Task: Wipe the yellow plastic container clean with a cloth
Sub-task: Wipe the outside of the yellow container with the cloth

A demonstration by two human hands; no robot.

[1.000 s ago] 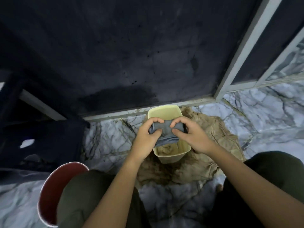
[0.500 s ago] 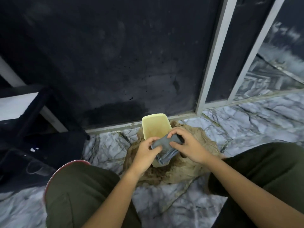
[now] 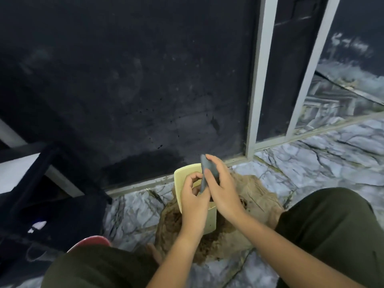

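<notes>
Here, the yellow plastic container point(image 3: 182, 173) stands on a soiled brown sheet point(image 3: 255, 196) spread over the marble floor point(image 3: 311, 161), close to the dark wall panel point(image 3: 124, 80). Both hands sit directly above it. The right hand point(image 3: 222, 190) is closed around a folded grey cloth point(image 3: 204, 173), held upright on edge. The left hand point(image 3: 193, 202) is curled, its fingertips pinching the cloth's lower end. A red rim point(image 3: 91, 242) shows beside the left knee

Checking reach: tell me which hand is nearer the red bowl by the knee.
Left. The left hand is above and right of the red bowl; the right hand lies beyond it.
</notes>
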